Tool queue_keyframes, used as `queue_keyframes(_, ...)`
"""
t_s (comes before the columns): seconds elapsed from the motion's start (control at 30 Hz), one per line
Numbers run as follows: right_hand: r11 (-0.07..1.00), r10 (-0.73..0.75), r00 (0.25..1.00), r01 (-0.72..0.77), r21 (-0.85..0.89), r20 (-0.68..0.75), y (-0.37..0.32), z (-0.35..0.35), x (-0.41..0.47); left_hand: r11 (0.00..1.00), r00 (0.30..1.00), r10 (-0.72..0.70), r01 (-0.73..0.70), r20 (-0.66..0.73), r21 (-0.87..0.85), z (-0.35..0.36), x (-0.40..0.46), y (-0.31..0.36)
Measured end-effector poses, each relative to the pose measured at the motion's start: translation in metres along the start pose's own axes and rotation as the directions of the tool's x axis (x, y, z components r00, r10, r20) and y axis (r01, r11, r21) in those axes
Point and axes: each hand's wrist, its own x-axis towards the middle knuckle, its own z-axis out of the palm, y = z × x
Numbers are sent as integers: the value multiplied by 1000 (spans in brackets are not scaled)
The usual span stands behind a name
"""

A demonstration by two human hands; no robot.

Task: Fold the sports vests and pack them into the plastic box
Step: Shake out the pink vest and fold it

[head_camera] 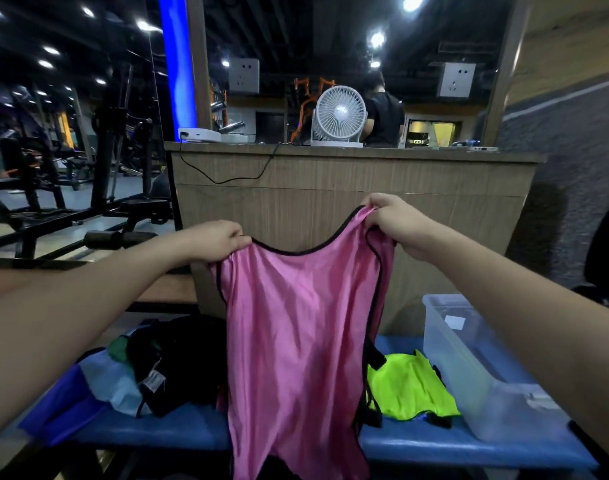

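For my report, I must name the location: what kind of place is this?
Probably a gym, at a reception counter. Black metal weight machines stand on the left, a wooden counter carries a white desk fan, and the blue padded bench looks like exercise furniture.

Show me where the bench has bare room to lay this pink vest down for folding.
Bare blue bench shows between the yellow vest and the front edge. The left end is crowded by the vest pile; the plastic box fills the right.

I am seeing two bare forearms reaching in from the bottom corners, with no sleeves showing on either. My left hand [217, 240] and right hand [396, 221] are wearing no gloves, rings or watch.
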Motion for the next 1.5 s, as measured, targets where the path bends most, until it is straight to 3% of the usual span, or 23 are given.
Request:
queue_keyframes(0.13, 995, -37, 997, 43, -95, 67, 5, -7, -4, 967, 987, 136, -114, 83, -229, -10, -4, -5)
queue_keyframes(0.27, 961, -163, 986, 154, -231, -20, 12, -24, -4, 954, 892, 244, -151, 380, -257, -26, -14, -11)
queue_keyframes(0.4, 930, -180, 974, 124, -346, -135, 30, -42, 3, 942, 794, 225, -30, 565, -334, -25, -23, -26)
queue_keyframes(0.53, 909, -165, 965, 69, -410, -202, 45, -53, 6, 928, 724, 198, 79, 661, -364, -19, -31, -27)
queue_keyframes(0.73, 919, -110, 971, 19, -393, -211, 51, -52, 10, 966, 707, -19, 195, 707, -169, -22, -32, -21)
queue_keyframes(0.87, 920, -102, 980, 27, -390, -173, 50, -47, 10, 981, 711, -189, 171, 678, 94, -21, -29, -19)
queue_keyframes(0.97, 939, -93, 983, 34, -343, -159, 48, -46, 6, 967, 717, -254, 177, 650, 183, -20, -26, -23)
queue_keyframes(1.1, 977, -56, 987, 23, -212, -153, 43, -45, 0, 950, 787, -278, 139, 550, 281, -18, -20, -34)
queue_keyframes(1.17, 988, -34, 987, 10, -157, -154, 42, -46, -2, 921, 865, -234, 52, 443, 385, -17, -17, -42)
queue_keyframes(1.27, 986, -19, 986, -9, -169, -165, 41, -48, -7, 871, 980, 0, -98, 199, 481, -23, -18, -44)
queue_keyframes(1.37, 988, 8, 987, -32, -151, -158, 37, -47, -10, 979, 989, 145, -143, -8, 144, -35, -20, -32)
queue_keyframes(1.43, 990, 36, 992, -52, -132, -121, 30, -45, -12, 992, 989, 118, -122, -92, -37, -43, -19, -20)
queue_keyframes(1.5, 992, 53, 995, -63, -109, -86, 20, -41, -13, 983, 995, 53, -67, -86, -168, -48, -13, -10)
